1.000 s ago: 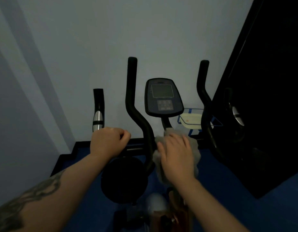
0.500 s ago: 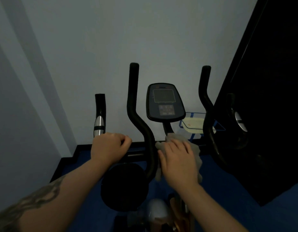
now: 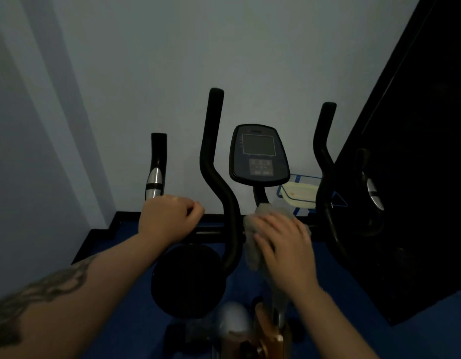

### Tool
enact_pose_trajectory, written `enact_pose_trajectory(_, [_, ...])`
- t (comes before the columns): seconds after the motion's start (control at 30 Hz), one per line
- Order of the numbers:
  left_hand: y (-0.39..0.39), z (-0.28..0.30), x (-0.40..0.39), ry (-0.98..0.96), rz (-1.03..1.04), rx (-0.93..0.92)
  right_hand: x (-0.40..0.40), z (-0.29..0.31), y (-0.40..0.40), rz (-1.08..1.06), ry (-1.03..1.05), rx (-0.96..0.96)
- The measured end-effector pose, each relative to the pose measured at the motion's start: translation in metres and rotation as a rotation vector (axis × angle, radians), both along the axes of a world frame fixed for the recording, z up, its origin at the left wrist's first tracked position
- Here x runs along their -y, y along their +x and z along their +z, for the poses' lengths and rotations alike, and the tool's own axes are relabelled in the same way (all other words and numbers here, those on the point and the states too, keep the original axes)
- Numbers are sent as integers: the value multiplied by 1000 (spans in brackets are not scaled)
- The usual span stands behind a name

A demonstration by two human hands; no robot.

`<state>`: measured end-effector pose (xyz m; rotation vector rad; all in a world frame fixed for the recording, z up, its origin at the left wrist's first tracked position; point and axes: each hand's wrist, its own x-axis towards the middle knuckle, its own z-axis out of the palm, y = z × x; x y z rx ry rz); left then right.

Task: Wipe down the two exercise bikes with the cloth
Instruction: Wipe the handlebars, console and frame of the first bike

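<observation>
Cloth (image 3: 252, 244), soft and limp, is pressed flat-fingered by right hand (image 3: 284, 247) onto the crossbar (image 3: 214, 231) below the console (image 3: 259, 155) of the exercise bike, best bunched in the palm, while left hand (image 3: 169, 218) is curled round the bar, steadying a likely heavy, rigid frame.

We see the right hand (image 3: 286, 244) slid up the dark bike stem with the crumpled grey cloth (image 3: 252, 244); less cloth hangs below the palm now, fingers angled more leftward.
</observation>
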<state>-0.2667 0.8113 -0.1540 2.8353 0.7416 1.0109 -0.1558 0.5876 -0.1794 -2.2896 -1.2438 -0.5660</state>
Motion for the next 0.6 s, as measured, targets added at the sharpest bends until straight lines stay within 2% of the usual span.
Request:
enact_pose_trajectory(0.13, [0,-2,-1,-7,-5,-14,-20,31,36,-79,-84,-531])
enact_pose_trajectory(0.17, [0,-1,-1,-9,-2,-22,-26,33,41,-131,-138,-573])
enact_pose_trajectory(0.2, [0,0,-1,-9,4,-28,-29,32,40,-182,-187,-550])
enact_pose_trajectory(0.3, [2,-1,-1,-10,15,-6,-27,11,15,-303,-246,-199])
enact_pose_trajectory(0.33, [2,-1,0,-15,12,6,-25,7,6,-325,-268,-138])
enact_pose_trajectory(0.4, [2,-2,0,-8,11,15,-30,12,11,-327,-317,-173])
enact_pose_trajectory(0.53, [0,-1,0,-18,-7,0,-56,47,41,-388,-426,-566])
enact_pose_trajectory(0.6, [-1,-1,0,-47,-20,-5,-52,44,33,-366,-401,-472])
